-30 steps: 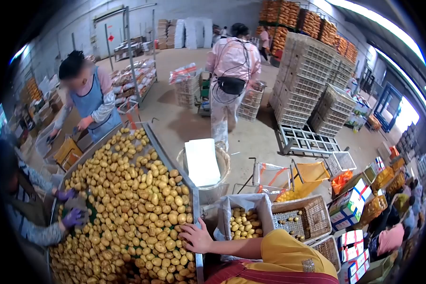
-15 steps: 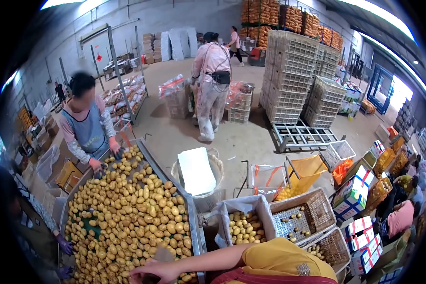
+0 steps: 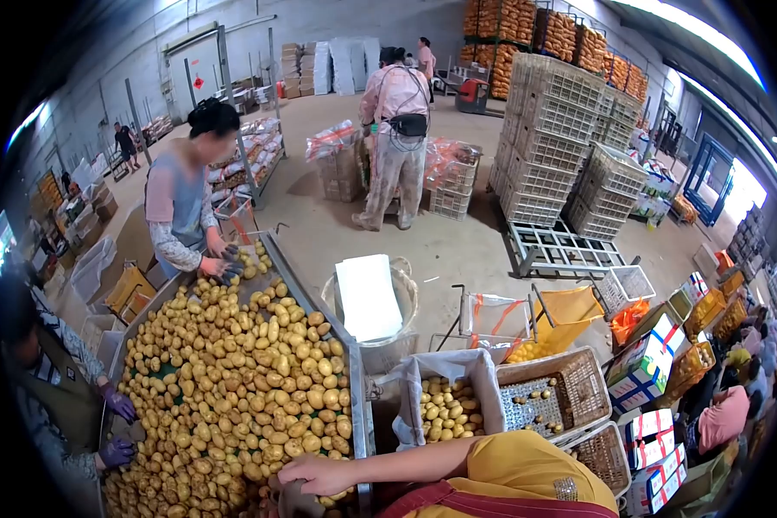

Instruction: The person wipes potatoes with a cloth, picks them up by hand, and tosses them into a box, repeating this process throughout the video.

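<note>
My right hand reaches in from the lower right, bare, over the near edge of a heap of potatoes. Its fingers bend down around a greyish, soft-looking thing, which the bottom edge cuts off; I cannot make out what it is. The potatoes lie on a metal-sided sorting table, with bits of green surface showing between them. My left hand does not show.
Two co-workers' gloved hands and purple gloves are at the table's edges. Right of it stand a lined crate of potatoes, a wicker-like crate and a basket with a white sheet. Stacked crates stand behind.
My right hand has shifted a little right and up, and the greyish thing is now below it. The far co-worker has turned sideways; the purple gloves have moved further into view.
</note>
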The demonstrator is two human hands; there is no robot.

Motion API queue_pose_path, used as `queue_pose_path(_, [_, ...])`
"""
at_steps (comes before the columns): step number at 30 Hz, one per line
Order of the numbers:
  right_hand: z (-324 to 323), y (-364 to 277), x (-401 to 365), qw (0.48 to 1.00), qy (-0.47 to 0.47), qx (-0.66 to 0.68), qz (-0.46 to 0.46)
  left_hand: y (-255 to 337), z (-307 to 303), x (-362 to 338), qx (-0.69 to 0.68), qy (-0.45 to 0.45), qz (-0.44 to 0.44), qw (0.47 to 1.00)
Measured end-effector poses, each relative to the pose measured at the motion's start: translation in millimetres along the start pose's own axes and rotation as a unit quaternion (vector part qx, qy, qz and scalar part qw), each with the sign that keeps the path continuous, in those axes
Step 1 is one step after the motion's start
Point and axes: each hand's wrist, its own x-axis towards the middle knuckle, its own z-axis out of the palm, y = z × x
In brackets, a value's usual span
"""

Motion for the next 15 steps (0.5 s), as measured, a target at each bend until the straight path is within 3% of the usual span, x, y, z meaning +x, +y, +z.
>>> queue_pose_path(2, [-20.3, -45.0, 5.2, 0.993, 0.018, 0.102, 0.060, -19.6, 7.8, 14.5, 0.008, -0.019, -0.012, 1.000])
queue_pose_path(3, [-25.4, -57.6, 7.6, 0.984, 0.025, 0.151, 0.090, -22.3, 14.3, 18.2, -0.136, -0.020, -0.071, 0.988])
queue_pose_path(4, [-27.3, -47.9, 14.6, 0.985, 0.053, 0.155, 0.046, -24.3, 20.3, 21.6, -0.277, -0.019, -0.127, 0.952])
queue_pose_path(5, [-33.4, -53.4, 16.6, 0.993, 0.059, 0.106, 0.016, -26.7, 22.6, 22.5, -0.411, -0.017, -0.179, 0.894])
queue_pose_path(8, [-74.1, -99.2, 24.0, 0.995, 0.084, -0.033, -0.051, 68.1, -36.0, 45.2, -0.456, -0.042, -0.293, 0.839])
queue_pose_path(10, [-92.8, -107.1, 34.0, 0.987, 0.110, -0.085, -0.080, -2.4, -26.8, 54.2, -0.257, -0.121, -0.135, 0.949])
queue_pose_path(11, [-99.5, -105.6, 40.1, 0.983, 0.139, -0.072, -0.100, -39.1, -17.4, 53.3, -0.147, -0.157, -0.051, 0.975])
queue_pose_path(12, [-109.1, -113.6, 46.1, 0.983, 0.140, -0.069, -0.100, -11.1, -43.9, 60.0, -0.169, -0.230, -0.106, 0.953])
queue_pose_path(15, [-129.1, -120.7, 69.1, 0.976, 0.166, -0.089, -0.105, 18.5, -65.0, 84.3, -0.040, -0.362, -0.271, 0.891])
